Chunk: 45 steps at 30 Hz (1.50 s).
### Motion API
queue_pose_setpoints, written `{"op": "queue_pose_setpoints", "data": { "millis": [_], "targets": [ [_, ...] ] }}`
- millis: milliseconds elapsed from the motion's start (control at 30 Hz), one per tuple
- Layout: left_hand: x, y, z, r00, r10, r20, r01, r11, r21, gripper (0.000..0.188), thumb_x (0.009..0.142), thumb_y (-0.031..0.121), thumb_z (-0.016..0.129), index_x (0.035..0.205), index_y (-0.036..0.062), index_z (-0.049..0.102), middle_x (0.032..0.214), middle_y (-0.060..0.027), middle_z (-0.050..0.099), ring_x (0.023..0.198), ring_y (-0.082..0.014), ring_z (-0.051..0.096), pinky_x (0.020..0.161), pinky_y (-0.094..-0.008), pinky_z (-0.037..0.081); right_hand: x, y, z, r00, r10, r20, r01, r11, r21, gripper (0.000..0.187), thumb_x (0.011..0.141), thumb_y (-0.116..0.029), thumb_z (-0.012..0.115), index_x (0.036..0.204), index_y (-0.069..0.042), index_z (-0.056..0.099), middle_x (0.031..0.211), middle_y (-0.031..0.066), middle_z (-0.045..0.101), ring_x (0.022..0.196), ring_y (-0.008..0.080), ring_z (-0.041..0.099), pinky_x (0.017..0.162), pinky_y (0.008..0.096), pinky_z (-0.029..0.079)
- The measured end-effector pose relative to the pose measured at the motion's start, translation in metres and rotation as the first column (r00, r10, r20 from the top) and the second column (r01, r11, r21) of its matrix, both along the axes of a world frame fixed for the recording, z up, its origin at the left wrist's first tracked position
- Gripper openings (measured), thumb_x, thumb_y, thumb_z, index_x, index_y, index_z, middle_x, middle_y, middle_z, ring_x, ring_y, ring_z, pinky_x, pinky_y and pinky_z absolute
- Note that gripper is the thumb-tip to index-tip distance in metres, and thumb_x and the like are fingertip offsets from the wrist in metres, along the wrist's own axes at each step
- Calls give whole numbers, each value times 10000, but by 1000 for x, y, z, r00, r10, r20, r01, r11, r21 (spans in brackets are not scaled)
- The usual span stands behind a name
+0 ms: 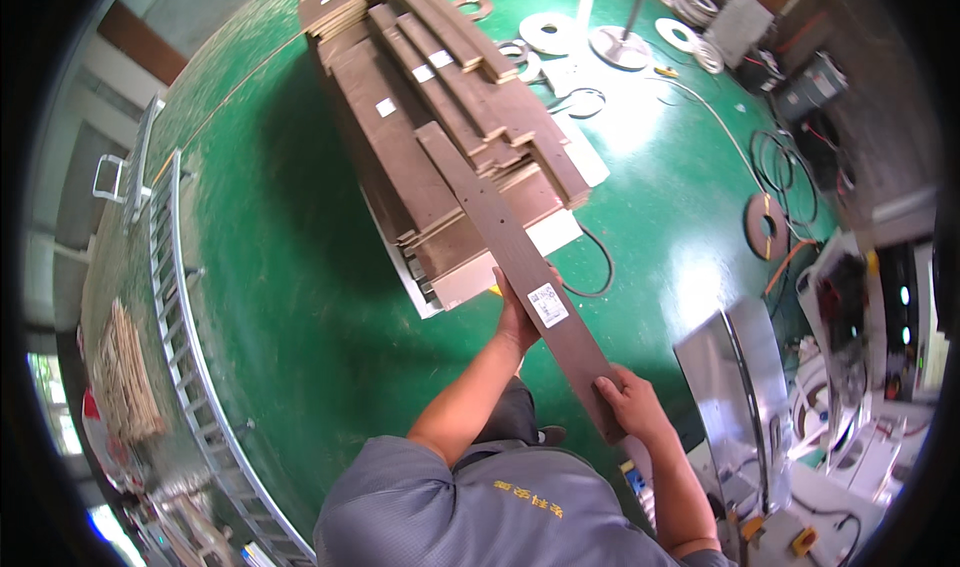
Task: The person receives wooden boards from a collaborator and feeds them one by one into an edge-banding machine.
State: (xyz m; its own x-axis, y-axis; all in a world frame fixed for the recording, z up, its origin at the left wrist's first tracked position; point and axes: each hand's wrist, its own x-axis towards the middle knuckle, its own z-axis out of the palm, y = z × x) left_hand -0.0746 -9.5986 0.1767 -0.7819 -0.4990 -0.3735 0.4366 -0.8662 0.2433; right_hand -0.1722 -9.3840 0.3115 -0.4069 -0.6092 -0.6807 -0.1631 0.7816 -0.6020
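A long brown wood-grain board point(515, 251) with a white label and small drilled holes stretches between my two hands. My left hand point(515, 312) grips its left edge near the label, its fingers partly hidden beneath. My right hand point(632, 403) holds the near end, thumb on top. The far end of the board overlaps a stack of brown panels point(385, 152), and I cannot tell whether it touches them. Several narrower boards point(440, 77) with white labels lie on that stack.
A metal roller conveyor point(180, 337) curves along the left. On the right stands a machine with a shiny metal panel point(735, 382). Rolls of edge banding point(548, 34), a brown roll point(766, 227) and black cable point(785, 172) lie on the green floor.
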Motion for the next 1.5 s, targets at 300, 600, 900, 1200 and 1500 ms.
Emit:
{"op": "queue_pose_setpoints", "data": {
  "millis": [300, 600, 900, 1200, 1500],
  "targets": [
    [-58, 195, 100, 938, -347, -3, 334, 907, -257, 822, 854, 794, 387, 1334, 136, 501, 1261, -37, 572, 1185, -234, 530, 1033, -414, 416, 31, 138, 66, 659, -357, -662, 90, 911, -402, 766, 734, -285, 759, 1359, 3, 424, 1223, 216, 577, 1116, 383, 578, 956, 451, 472],
    [-89, 194, 131, 904, -426, -36, 373, 827, -422, 753, 898, 699, 464, 1264, 48, 552, 940, -40, 599, 824, -184, 579, 752, -346, 527, 151, 435, 56, 80, -690, -719, 539, 637, -551, 621, 669, -113, 757, 1266, -84, 589, 1110, 166, 568, 1005, 352, 575, 881, 424, 493],
    [-136, 166, 108, 931, -351, 102, 360, 833, -420, 720, 898, 722, 429, 1134, 59, 582, 904, -73, 604, 810, -204, 597, 760, -357, 554, 178, 485, -60, -130, -570, -811, 858, 346, -381, 529, 718, -252, 739, 1228, -140, 650, 1100, 138, 535, 1069, 339, 508, 929, 460, 420],
    [-167, 163, 101, 918, -322, 233, 396, 799, -454, 773, 885, 777, 345, 1091, 71, 585, 919, -77, 617, 850, -215, 604, 804, -370, 542, 82, 466, -81, -103, -426, -899, 949, 228, -217, 614, 852, -444, 670, 1385, -190, 500, 1285, 138, 492, 1152, 364, 488, 940, 501, 422],
    [-192, 171, 74, 891, -438, 117, 453, 857, -245, 662, 856, 672, 572, 1093, 54, 587, 921, -58, 610, 811, -184, 602, 735, -333, 544, 54, 497, -76, -23, -359, -933, 988, 135, -76, 550, 922, -448, 597, 1409, -219, 485, 1247, 131, 516, 1133, 336, 498, 927, 491, 426]
  ]
}}
